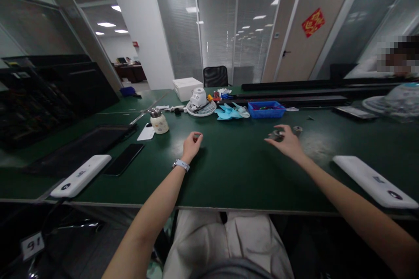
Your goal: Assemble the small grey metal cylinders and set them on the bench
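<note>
My left hand [191, 144] rests on the green table [235, 170] with its fingers curled around a small dark object that I cannot make out. My right hand [285, 141] reaches forward to the right, fingers closed around a small dark round part [276, 134]. A second small grey round part [297, 130] sits on the table just beyond that hand. A watch with a pale band is on my left wrist.
A white fan grille and motor [200, 103], light blue fan blades [231, 112], a blue tray [266, 109], a white box [187, 88] and a small jar [159, 122] stand farther back. A black phone [124, 159] and white bars [81, 175], [375, 181] lie near the front edge. Another person sits at far right.
</note>
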Demonstrator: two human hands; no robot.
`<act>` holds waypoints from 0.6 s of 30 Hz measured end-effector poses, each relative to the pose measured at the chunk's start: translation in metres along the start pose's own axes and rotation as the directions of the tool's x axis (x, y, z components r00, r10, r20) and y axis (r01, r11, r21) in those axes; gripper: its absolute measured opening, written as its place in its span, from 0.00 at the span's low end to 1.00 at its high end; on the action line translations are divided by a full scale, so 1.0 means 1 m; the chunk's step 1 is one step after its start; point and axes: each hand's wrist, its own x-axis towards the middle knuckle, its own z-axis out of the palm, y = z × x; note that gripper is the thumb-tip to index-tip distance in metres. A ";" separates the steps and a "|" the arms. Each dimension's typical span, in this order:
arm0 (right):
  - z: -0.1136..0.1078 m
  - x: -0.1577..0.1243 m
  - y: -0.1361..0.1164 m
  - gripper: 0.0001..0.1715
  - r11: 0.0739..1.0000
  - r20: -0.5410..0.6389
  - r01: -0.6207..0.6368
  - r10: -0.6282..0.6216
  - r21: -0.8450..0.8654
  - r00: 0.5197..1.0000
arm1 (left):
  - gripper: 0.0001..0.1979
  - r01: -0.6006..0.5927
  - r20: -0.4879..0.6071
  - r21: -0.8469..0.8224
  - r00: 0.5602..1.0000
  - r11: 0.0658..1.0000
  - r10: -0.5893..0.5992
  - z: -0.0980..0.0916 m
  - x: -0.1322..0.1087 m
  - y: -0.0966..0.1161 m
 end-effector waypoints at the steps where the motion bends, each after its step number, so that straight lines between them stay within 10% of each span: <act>1: 0.014 0.000 -0.018 0.36 0.988 0.057 0.062 -0.070 0.139 0.996 | 0.16 -0.032 0.035 -0.023 0.999 0.999 0.033 0.001 -0.003 0.005; 8: 0.100 -0.008 -0.119 0.32 0.805 0.250 0.100 -0.297 0.585 0.922 | 0.20 -0.277 0.120 -0.068 0.951 0.958 0.284 0.009 -0.021 0.035; 18: 0.115 -0.026 -0.133 0.28 0.820 0.223 0.151 -0.320 0.552 0.921 | 0.16 -0.291 0.139 -0.140 0.941 0.947 0.310 0.024 -0.023 0.036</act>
